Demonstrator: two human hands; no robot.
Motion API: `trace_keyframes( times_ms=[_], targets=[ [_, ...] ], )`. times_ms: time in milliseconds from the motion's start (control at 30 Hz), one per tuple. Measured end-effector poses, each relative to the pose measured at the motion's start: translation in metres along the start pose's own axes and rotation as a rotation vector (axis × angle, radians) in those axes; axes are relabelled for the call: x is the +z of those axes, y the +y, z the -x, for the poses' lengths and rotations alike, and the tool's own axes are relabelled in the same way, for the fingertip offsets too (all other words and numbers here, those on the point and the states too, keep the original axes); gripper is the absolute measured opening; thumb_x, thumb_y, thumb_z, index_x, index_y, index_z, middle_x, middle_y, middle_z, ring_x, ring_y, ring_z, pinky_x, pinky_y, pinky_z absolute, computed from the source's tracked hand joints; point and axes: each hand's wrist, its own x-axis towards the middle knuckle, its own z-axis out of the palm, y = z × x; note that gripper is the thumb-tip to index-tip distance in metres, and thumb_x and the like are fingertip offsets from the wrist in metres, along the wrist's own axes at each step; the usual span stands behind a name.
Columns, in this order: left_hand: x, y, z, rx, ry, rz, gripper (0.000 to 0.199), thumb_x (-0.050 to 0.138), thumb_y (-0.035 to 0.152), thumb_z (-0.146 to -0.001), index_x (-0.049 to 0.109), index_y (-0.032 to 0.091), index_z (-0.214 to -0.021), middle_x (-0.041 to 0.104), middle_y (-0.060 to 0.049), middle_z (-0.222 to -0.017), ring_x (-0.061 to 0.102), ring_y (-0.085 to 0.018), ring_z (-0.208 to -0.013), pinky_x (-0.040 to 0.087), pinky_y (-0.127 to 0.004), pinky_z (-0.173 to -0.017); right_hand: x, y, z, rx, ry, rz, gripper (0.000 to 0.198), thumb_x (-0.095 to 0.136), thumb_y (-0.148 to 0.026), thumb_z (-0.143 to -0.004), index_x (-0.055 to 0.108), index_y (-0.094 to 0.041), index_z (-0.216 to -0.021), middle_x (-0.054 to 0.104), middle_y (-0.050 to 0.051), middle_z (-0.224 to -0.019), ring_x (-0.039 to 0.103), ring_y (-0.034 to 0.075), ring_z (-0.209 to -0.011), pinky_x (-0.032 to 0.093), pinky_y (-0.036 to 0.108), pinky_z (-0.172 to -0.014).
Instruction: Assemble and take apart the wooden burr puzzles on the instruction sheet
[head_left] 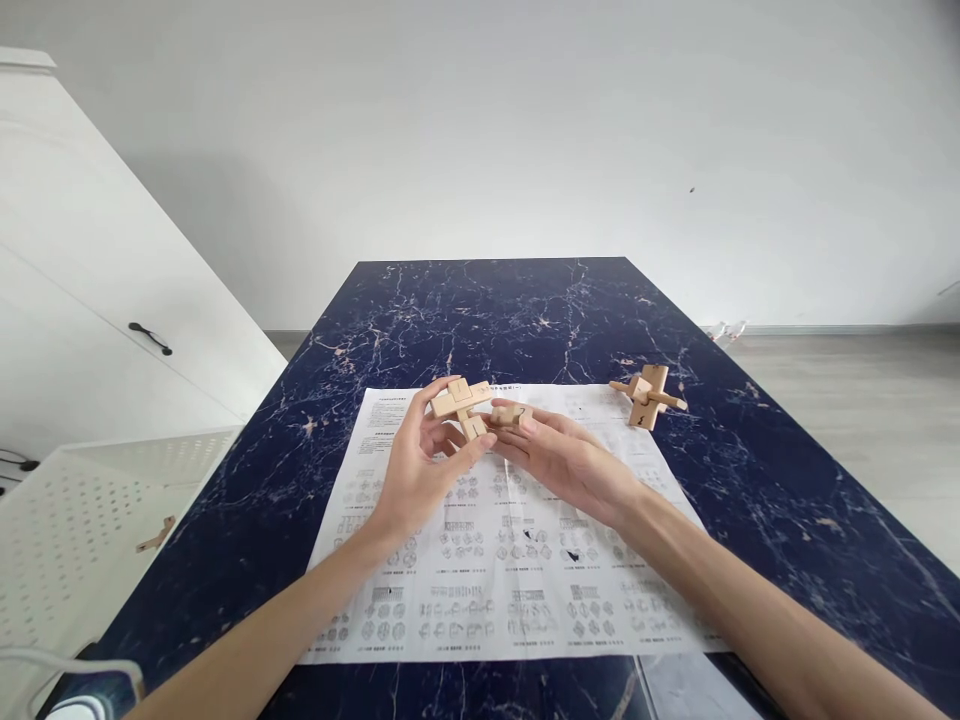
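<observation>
I take this for a room in a home: white cabinet (75, 230) left, pale wall (480, 150) and skirting (825, 330) far, wood-look floor (847, 400) right, marble-patterned table (480, 320) between.

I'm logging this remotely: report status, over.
Left grip on joined wooden puzzle pieces. Right grip on a notched wooden piece, close by. Nothing seen in the way; printed diagram sheet beneath, another wooden puzzle assembly off to the right.

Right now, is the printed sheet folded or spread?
Spread: the printed sheet lies opened out on the table, rows of small diagrams showing.
</observation>
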Motion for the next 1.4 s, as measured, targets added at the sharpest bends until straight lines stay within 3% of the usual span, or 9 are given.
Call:
trace_keyframes(
  times_ms=[100, 367, 500, 667, 833, 1000, 1100, 1233, 1400],
  targets=[
    [-0.001, 0.001, 0.001, 0.059, -0.011, -0.058, 0.067, 0.087, 0.039, -0.086, 0.055, 0.033, -0.144, 0.074, -0.006, -0.123, 0.069, -0.017, -0.086, 0.058, -0.029, -0.072, -0.001, -0.002, -0.001, 0.003, -0.067, 0.04, 0.034, 0.077, -0.047, -0.095, 0.077, -0.026, -0.122, 0.072, 0.008, -0.136, 0.062, 0.029, -0.135, 0.036, 0.052, -0.128],
    [-0.003, -0.002, 0.001, 0.174, -0.033, -0.181, 0.064, 0.091, 0.038, -0.081, 0.063, 0.033, -0.139, 0.07, -0.008, -0.127, 0.067, -0.022, -0.095, 0.055, -0.03, -0.071, -0.004, -0.001, -0.001, 0.051, -0.089, 0.087, 0.029, 0.079, -0.049, -0.092, 0.078, -0.028, -0.113, 0.074, 0.007, -0.119, 0.067, 0.026, -0.114, 0.049, 0.047, -0.113],
    [-0.003, -0.003, 0.001, 0.239, -0.057, -0.246, 0.064, 0.091, 0.037, -0.081, 0.062, 0.034, -0.138, 0.069, -0.007, -0.125, 0.066, -0.022, -0.096, 0.056, -0.033, -0.077, -0.005, -0.003, 0.001, 0.073, -0.075, 0.1, 0.034, 0.08, -0.047, -0.092, 0.078, -0.027, -0.119, 0.075, 0.008, -0.122, 0.067, 0.027, -0.116, 0.047, 0.046, -0.115],
    [-0.004, -0.004, 0.001, 0.328, -0.095, -0.361, 0.062, 0.092, 0.042, -0.081, 0.064, 0.034, -0.135, 0.068, -0.006, -0.124, 0.064, -0.022, -0.094, 0.055, -0.033, -0.073, -0.006, -0.006, 0.004, 0.107, -0.067, 0.191, 0.042, 0.082, -0.05, -0.09, 0.077, -0.026, -0.125, 0.074, 0.009, -0.125, 0.068, 0.029, -0.116, 0.05, 0.048, -0.111],
    [-0.004, -0.005, 0.002, 0.33, -0.124, -0.414, 0.063, 0.091, 0.043, -0.081, 0.063, 0.033, -0.137, 0.072, -0.007, -0.128, 0.068, -0.027, -0.106, 0.057, -0.038, -0.082, -0.008, -0.003, 0.005, 0.116, -0.07, 0.242, 0.045, 0.083, -0.052, -0.089, 0.077, -0.024, -0.125, 0.075, 0.009, -0.119, 0.068, 0.029, -0.112, 0.052, 0.047, -0.107],
    [-0.003, -0.005, 0.004, 0.284, -0.157, -0.396, 0.065, 0.091, 0.044, -0.082, 0.062, 0.032, -0.139, 0.076, -0.005, -0.125, 0.071, -0.025, -0.099, 0.058, -0.037, -0.08, -0.004, -0.002, 0.007, 0.119, -0.085, 0.24, 0.043, 0.084, -0.05, -0.089, 0.076, -0.023, -0.122, 0.075, 0.009, -0.12, 0.068, 0.029, -0.113, 0.052, 0.046, -0.108],
    [-0.003, -0.004, 0.003, 0.24, -0.143, -0.344, 0.067, 0.092, 0.043, -0.08, 0.063, 0.031, -0.139, 0.077, -0.005, -0.117, 0.071, -0.023, -0.093, 0.059, -0.036, -0.078, 0.0, -0.005, 0.008, 0.068, -0.079, 0.289, 0.043, 0.078, -0.051, -0.095, 0.071, -0.025, -0.129, 0.073, 0.01, -0.128, 0.069, 0.028, -0.118, 0.05, 0.048, -0.111],
    [-0.005, -0.003, 0.002, 0.131, -0.138, -0.175, 0.071, 0.094, 0.04, -0.078, 0.063, 0.03, -0.141, 0.076, -0.006, -0.116, 0.072, -0.024, -0.094, 0.062, -0.038, -0.082, 0.002, -0.006, 0.009, -0.069, 0.019, 0.496, 0.039, 0.056, -0.054, -0.108, 0.062, -0.027, -0.135, 0.073, 0.011, -0.129, 0.071, 0.028, -0.113, 0.055, 0.05, -0.103],
    [-0.009, -0.003, 0.0, 0.072, -0.228, -0.013, 0.071, 0.093, 0.035, -0.08, 0.063, 0.029, -0.144, 0.074, -0.008, -0.118, 0.071, -0.024, -0.102, 0.062, -0.042, -0.092, -0.004, -0.001, 0.009, -0.312, 0.167, 1.018, 0.018, 0.056, -0.044, -0.108, 0.061, -0.026, -0.11, 0.074, 0.008, -0.107, 0.069, 0.024, -0.091, 0.053, 0.042, -0.084]
  ],
)
